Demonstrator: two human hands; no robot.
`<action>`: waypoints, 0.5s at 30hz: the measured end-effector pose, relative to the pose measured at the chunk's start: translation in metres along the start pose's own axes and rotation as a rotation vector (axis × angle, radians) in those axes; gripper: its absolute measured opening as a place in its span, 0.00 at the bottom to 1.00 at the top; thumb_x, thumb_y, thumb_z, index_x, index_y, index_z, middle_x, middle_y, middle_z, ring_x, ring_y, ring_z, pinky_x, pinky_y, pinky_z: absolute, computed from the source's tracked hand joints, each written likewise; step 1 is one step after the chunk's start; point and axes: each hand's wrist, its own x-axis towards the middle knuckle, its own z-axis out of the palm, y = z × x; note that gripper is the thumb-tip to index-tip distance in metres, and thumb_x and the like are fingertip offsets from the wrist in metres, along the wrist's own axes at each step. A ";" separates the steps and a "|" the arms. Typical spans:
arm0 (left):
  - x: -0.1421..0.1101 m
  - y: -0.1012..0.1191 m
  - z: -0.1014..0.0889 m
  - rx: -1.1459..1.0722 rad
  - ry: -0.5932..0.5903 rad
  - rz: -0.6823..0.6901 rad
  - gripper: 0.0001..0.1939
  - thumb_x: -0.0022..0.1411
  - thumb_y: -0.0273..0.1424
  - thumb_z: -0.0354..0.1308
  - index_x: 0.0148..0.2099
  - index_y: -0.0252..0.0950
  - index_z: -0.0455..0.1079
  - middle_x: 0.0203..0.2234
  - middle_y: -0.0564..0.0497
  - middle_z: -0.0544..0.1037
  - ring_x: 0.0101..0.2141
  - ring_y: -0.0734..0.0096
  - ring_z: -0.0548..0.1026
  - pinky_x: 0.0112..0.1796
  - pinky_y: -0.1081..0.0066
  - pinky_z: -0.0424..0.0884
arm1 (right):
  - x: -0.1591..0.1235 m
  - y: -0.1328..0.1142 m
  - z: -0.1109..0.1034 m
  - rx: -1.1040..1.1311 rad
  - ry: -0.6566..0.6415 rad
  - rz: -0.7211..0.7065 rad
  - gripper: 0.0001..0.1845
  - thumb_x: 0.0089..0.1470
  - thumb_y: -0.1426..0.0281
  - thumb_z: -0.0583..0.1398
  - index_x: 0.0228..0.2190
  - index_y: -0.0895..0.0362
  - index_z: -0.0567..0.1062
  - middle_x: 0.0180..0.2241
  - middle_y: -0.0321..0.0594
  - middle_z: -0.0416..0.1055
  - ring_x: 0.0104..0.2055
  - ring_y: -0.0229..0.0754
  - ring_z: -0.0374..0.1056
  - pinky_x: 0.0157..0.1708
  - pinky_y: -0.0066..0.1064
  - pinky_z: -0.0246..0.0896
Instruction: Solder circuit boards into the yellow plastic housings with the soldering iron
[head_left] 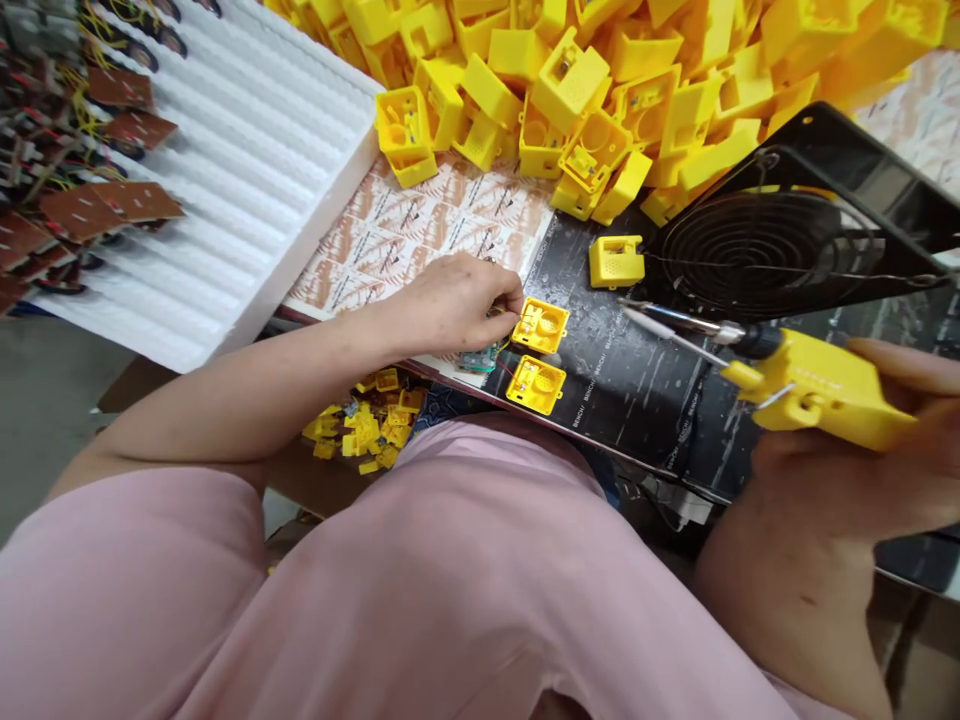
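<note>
My left hand (469, 300) is closed in a pinch at the left edge of a small open yellow plastic case (551, 322); what is between the fingertips is too small to make out. Just below it lies a second open yellow case (537, 386), with a thin red wire running to its left side. A green circuit board (480, 358) sits partly under my left hand. On the right, my right hand (900, 440) grips a yellow soldering gun (825, 390), whose metal tip points left, over the bench mat. Near that tip, another yellow case (616, 262) stands apart.
A heap of yellow cases (517, 60) covers the back of the bench. A black fan (750, 240) lies at right on the dark mat (600, 350). At left, a ridged white foam tray (247, 130) carries brown boards (112, 210) with wires. More yellow pieces (367, 425) are below the bench edge.
</note>
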 end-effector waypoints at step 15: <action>0.014 0.029 -0.024 0.174 -0.284 -0.161 0.13 0.60 0.31 0.56 0.39 0.39 0.83 0.28 0.54 0.82 0.33 0.68 0.80 0.39 0.71 0.69 | 0.002 -0.032 -0.034 0.109 -1.003 -0.102 0.05 0.66 0.68 0.69 0.43 0.49 0.79 0.33 0.38 0.82 0.35 0.42 0.82 0.35 0.33 0.81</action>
